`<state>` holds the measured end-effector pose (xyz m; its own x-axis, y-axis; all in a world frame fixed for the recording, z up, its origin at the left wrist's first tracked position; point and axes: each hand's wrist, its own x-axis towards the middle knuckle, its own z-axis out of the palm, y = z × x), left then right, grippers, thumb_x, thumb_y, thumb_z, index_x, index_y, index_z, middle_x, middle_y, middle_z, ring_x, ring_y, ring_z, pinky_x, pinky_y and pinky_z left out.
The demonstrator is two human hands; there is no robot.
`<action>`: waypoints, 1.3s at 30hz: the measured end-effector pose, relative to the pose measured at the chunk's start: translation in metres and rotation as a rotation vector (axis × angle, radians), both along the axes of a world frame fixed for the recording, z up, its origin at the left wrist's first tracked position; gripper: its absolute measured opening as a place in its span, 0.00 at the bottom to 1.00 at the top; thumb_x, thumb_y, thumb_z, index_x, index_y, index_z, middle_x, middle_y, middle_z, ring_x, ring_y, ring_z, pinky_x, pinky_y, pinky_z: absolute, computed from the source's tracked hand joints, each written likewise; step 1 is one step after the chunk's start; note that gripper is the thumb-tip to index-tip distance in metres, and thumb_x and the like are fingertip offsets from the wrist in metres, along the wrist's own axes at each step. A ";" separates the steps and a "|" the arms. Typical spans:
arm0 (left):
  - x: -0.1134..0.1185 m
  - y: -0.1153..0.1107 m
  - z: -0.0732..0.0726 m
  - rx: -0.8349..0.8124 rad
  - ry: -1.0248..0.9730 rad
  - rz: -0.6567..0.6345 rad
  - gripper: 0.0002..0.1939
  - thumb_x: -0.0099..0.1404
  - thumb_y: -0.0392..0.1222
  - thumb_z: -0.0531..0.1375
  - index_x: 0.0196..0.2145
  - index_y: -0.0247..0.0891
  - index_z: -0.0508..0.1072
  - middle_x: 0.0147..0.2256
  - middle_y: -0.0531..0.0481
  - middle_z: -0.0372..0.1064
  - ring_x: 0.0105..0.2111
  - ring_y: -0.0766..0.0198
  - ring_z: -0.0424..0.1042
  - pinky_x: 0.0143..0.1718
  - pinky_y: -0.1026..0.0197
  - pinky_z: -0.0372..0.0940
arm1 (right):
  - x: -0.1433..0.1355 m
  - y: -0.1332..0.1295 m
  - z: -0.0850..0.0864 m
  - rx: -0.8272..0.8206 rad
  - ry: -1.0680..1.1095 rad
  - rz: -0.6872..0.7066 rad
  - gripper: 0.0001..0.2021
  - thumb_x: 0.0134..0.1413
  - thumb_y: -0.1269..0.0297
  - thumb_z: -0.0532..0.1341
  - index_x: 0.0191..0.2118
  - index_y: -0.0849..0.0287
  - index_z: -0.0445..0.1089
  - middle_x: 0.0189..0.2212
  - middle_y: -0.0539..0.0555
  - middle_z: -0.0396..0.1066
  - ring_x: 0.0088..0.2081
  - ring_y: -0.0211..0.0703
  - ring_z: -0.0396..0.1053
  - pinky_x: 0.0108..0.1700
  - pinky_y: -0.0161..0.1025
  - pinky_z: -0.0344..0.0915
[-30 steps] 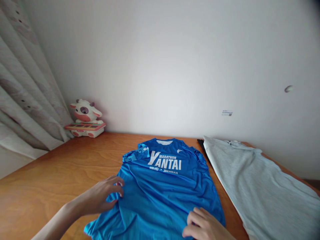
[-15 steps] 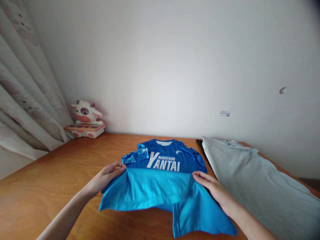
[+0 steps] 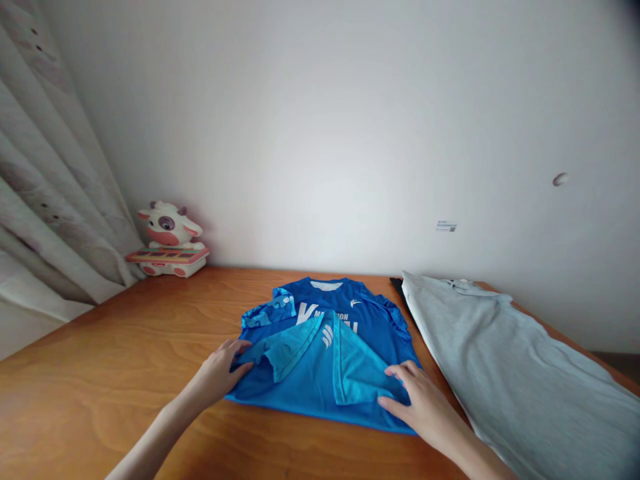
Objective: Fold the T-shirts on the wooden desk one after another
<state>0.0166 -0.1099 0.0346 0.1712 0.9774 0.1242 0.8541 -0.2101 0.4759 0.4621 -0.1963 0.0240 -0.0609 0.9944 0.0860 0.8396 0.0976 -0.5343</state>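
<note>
Blue shirt (image 3: 313, 390) lies on the wood table (image 3: 150, 347) between the fingers of both hands, bottom part folded up, light blue flaps (image 3: 361, 373) partly covering the white lettering (image 3: 306, 315) just beyond the fingertips; left hand (image 3: 223, 368) at the shirt's left edge, thumb and fingers parted; right hand (image 3: 420, 397) at its right edge, thumb and index likewise spread, exact cloth contact unclear; grey garment (image 3: 500, 353) right of the right fingers, cow toy (image 3: 170, 243) well beyond the left ones
</note>
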 end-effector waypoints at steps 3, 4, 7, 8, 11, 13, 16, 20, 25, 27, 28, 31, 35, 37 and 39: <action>-0.001 -0.002 0.009 -0.091 0.058 -0.055 0.19 0.62 0.49 0.54 0.47 0.44 0.76 0.42 0.46 0.79 0.41 0.52 0.78 0.45 0.56 0.68 | 0.005 0.008 0.003 -0.037 0.040 -0.012 0.17 0.52 0.55 0.63 0.47 0.55 0.72 0.43 0.56 0.72 0.42 0.48 0.73 0.45 0.42 0.68; -0.002 -0.005 0.013 -0.101 0.075 -0.084 0.18 0.62 0.47 0.54 0.46 0.44 0.76 0.43 0.47 0.79 0.43 0.51 0.78 0.46 0.56 0.68 | 0.007 0.008 0.006 -0.081 0.055 -0.001 0.15 0.53 0.57 0.62 0.46 0.55 0.72 0.39 0.54 0.72 0.38 0.46 0.72 0.42 0.40 0.68; -0.010 -0.019 0.021 -0.125 0.103 -0.152 0.15 0.62 0.44 0.54 0.43 0.46 0.77 0.43 0.49 0.79 0.46 0.52 0.77 0.48 0.57 0.67 | 0.012 -0.001 0.018 -0.254 0.107 0.073 0.09 0.53 0.60 0.60 0.39 0.55 0.72 0.30 0.49 0.70 0.31 0.41 0.69 0.36 0.37 0.64; -0.015 -0.025 0.021 -0.138 0.107 -0.165 0.14 0.62 0.43 0.54 0.42 0.46 0.77 0.43 0.50 0.79 0.45 0.53 0.77 0.48 0.58 0.67 | 0.013 -0.007 0.023 -0.306 0.119 0.102 0.07 0.53 0.61 0.60 0.37 0.55 0.72 0.28 0.48 0.69 0.31 0.41 0.68 0.35 0.36 0.63; -0.035 -0.045 0.018 -0.171 0.117 -0.201 0.14 0.62 0.40 0.54 0.42 0.47 0.77 0.41 0.51 0.79 0.44 0.54 0.78 0.48 0.58 0.68 | 0.015 -0.033 0.039 -0.440 0.087 0.146 0.07 0.49 0.65 0.62 0.36 0.53 0.73 0.29 0.47 0.69 0.32 0.40 0.68 0.35 0.34 0.61; -0.048 -0.055 0.017 -0.184 0.131 -0.224 0.15 0.61 0.39 0.56 0.44 0.48 0.77 0.45 0.51 0.79 0.46 0.54 0.77 0.50 0.57 0.69 | 0.015 -0.048 0.051 -0.542 0.033 0.158 0.08 0.45 0.68 0.64 0.35 0.53 0.75 0.29 0.48 0.71 0.33 0.40 0.69 0.35 0.34 0.61; -0.046 -0.061 0.022 -0.110 0.154 -0.233 0.22 0.63 0.46 0.60 0.55 0.49 0.73 0.58 0.48 0.72 0.57 0.49 0.71 0.59 0.51 0.65 | 0.006 -0.052 0.069 -0.578 0.021 0.222 0.09 0.45 0.62 0.68 0.36 0.53 0.76 0.34 0.50 0.74 0.36 0.42 0.71 0.38 0.35 0.64; 0.021 -0.047 0.035 0.054 0.111 -0.267 0.24 0.73 0.53 0.51 0.63 0.45 0.66 0.64 0.44 0.64 0.63 0.51 0.64 0.64 0.46 0.60 | -0.030 -0.006 0.077 -0.251 0.103 0.251 0.17 0.61 0.48 0.58 0.46 0.53 0.74 0.46 0.55 0.75 0.48 0.47 0.72 0.51 0.39 0.66; 0.133 -0.008 0.018 0.133 0.129 -0.385 0.28 0.75 0.52 0.48 0.68 0.39 0.58 0.70 0.38 0.50 0.70 0.48 0.50 0.66 0.41 0.56 | -0.089 0.085 0.042 0.162 0.053 0.189 0.20 0.66 0.61 0.51 0.58 0.59 0.69 0.59 0.62 0.69 0.62 0.49 0.65 0.64 0.46 0.58; 0.155 0.009 0.002 0.097 0.187 -0.242 0.31 0.75 0.53 0.48 0.69 0.33 0.56 0.70 0.34 0.47 0.70 0.45 0.46 0.67 0.40 0.52 | -0.102 0.106 0.020 0.196 -0.083 0.125 0.23 0.67 0.63 0.50 0.63 0.61 0.66 0.65 0.64 0.62 0.68 0.52 0.56 0.67 0.51 0.53; 0.160 0.016 -0.006 0.078 0.218 -0.165 0.33 0.75 0.54 0.48 0.69 0.30 0.56 0.70 0.32 0.46 0.70 0.44 0.45 0.68 0.40 0.49 | -0.104 0.112 0.010 0.176 -0.145 0.105 0.24 0.68 0.61 0.50 0.64 0.60 0.65 0.67 0.64 0.59 0.69 0.54 0.52 0.68 0.54 0.50; 0.156 0.030 -0.022 0.054 0.278 -0.020 0.39 0.71 0.62 0.50 0.68 0.29 0.58 0.70 0.31 0.47 0.70 0.42 0.45 0.69 0.40 0.46 | -0.102 0.115 -0.010 0.086 -0.259 0.077 0.27 0.69 0.52 0.49 0.68 0.57 0.59 0.70 0.62 0.51 0.72 0.54 0.45 0.70 0.56 0.43; 0.138 0.038 -0.026 0.088 0.309 0.097 0.37 0.73 0.61 0.47 0.67 0.31 0.61 0.70 0.34 0.49 0.70 0.43 0.49 0.67 0.42 0.50 | -0.096 0.111 -0.014 0.041 -0.289 0.068 0.30 0.69 0.48 0.48 0.70 0.56 0.55 0.72 0.62 0.46 0.72 0.52 0.42 0.71 0.53 0.40; 0.135 0.039 -0.024 0.098 0.341 0.139 0.33 0.74 0.56 0.46 0.67 0.30 0.62 0.69 0.34 0.50 0.69 0.44 0.51 0.67 0.43 0.52 | -0.096 0.109 -0.012 0.065 -0.296 0.011 0.30 0.70 0.49 0.47 0.71 0.57 0.54 0.72 0.62 0.44 0.73 0.52 0.41 0.71 0.54 0.40; 0.135 0.039 -0.021 0.095 0.373 0.137 0.33 0.74 0.55 0.47 0.67 0.31 0.61 0.70 0.34 0.49 0.70 0.44 0.49 0.67 0.43 0.51 | -0.097 0.108 -0.011 0.071 -0.313 -0.096 0.30 0.70 0.50 0.47 0.71 0.58 0.54 0.72 0.63 0.45 0.73 0.54 0.41 0.70 0.55 0.40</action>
<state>0.1520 -0.0712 0.0135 0.0910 0.9814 0.1691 0.9875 -0.1108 0.1119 0.3653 -0.0884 0.0127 -0.0020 0.9891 0.1475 0.9692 0.0382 -0.2434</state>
